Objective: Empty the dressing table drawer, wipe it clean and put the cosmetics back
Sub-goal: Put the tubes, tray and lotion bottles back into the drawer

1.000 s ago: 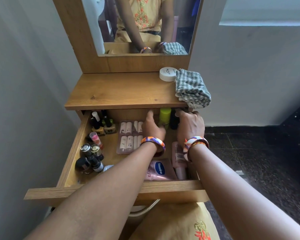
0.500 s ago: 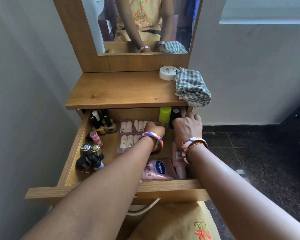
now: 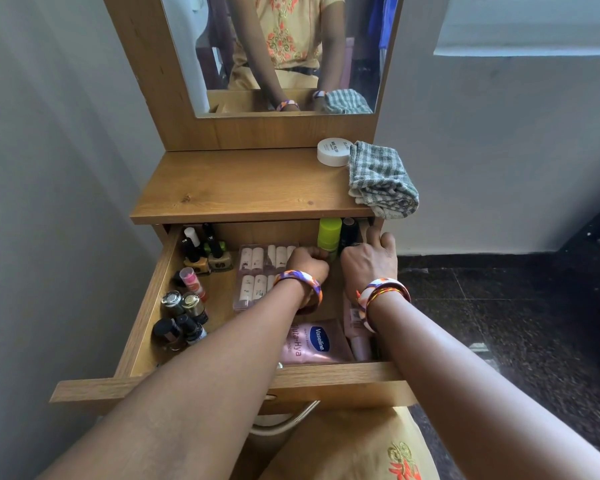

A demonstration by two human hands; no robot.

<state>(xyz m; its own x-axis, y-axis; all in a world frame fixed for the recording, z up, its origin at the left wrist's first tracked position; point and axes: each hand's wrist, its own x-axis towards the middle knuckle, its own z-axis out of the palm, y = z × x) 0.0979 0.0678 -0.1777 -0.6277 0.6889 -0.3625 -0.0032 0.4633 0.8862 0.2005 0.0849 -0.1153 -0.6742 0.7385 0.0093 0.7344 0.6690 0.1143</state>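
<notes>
The wooden drawer (image 3: 142, 306) of the dressing table stands pulled out, full of cosmetics. Both my hands are inside it near the back right. My left hand (image 3: 307, 264) is curled into a fist beside the foot of a lime-green bottle (image 3: 329, 233). My right hand (image 3: 368, 260) sits just below a dark bottle (image 3: 349, 231), one finger raised along the drawer's right wall; its other fingertips are hidden. A clear pack of small pale tubes (image 3: 257, 271) lies left of my left hand. A pink Vaseline tube (image 3: 309, 345) lies at the front.
Nail polish bottles (image 3: 201, 252) and small dark bottles (image 3: 182, 315) fill the drawer's left side. On the table top (image 3: 243, 185) a white jar (image 3: 333, 152) and a folded checked cloth (image 3: 381, 183) sit at the right. A mirror (image 3: 284, 53) stands behind, walls on both sides.
Both hands have drawn back a little from the drawer's rear. My left hand's fingers, stretched toward the green bottle before, are curled into a fist now.
</notes>
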